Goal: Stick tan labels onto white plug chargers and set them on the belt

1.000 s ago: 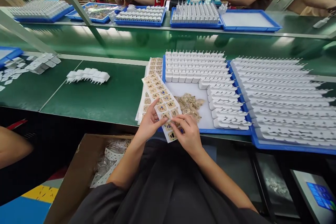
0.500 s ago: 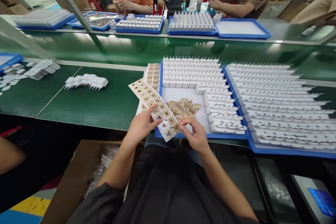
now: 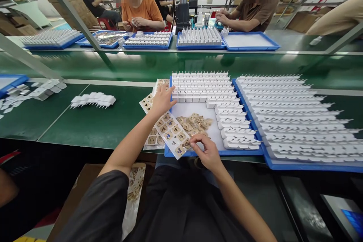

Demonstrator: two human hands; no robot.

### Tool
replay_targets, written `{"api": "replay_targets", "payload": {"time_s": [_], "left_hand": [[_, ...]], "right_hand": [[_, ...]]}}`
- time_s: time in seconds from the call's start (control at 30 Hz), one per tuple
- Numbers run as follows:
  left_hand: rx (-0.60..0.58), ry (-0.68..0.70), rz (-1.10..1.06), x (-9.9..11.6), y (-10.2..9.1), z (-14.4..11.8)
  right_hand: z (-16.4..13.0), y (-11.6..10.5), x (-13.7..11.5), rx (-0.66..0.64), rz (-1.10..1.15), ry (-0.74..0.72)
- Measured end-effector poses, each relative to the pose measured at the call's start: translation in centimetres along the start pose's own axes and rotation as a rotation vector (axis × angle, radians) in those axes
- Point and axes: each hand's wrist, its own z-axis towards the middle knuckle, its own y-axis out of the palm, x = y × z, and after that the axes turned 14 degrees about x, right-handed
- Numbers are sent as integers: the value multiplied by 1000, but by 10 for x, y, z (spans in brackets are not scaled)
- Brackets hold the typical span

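Observation:
A white sheet of tan stickers (image 3: pixel 170 130) slants across the left edge of a blue tray (image 3: pixel 215 152). At its lower right edge my right hand (image 3: pixel 208 152) is closed, thumb and forefinger pinching the sheet's border; any loose sticker there is too small to make out. My left hand (image 3: pixel 163 100) reaches over the upper part of the sheet, fingers spread. Its fingertips are beside the front left of the white plug housings (image 3: pixel 202 89) standing in rows in the tray; contact is unclear. A heap of loose tan pieces (image 3: pixel 195 123) lies on the tray floor.
More sticker sheets (image 3: pixel 154 140) lie under the slanted one. To the right stands a second blue tray (image 3: pixel 283 164) of white housings. A row of white plugs (image 3: pixel 93 100) rests on the green table at left. Across the line, people sit behind more trays (image 3: pixel 147 46).
My left hand has left the sticker sheet and moved up and forward to the housings. My right hand stays at the sheet's edge. The camera view has tilted up slightly.

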Motion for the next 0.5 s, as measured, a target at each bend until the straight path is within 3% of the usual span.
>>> {"api": "replay_targets", "payload": {"time_s": [0.1,0.2,0.33,0.43,0.5], "left_hand": [[15,46,-14,-1,15,8],[25,-2,-165,-5,4,-1],[-14,-376,-716,7,-29,-44],[-56,-653,-1194,32,-47,-86],[-100,-769,-1394,52,-50,-111]], "right_hand": [[-1,-1,-1,25,-1,-5],[-1,-1,1,50,24,6],[0,2,3,76,134,145],[4,6,-8,91,294,271],[9,7,-21,72,397,305]]}}
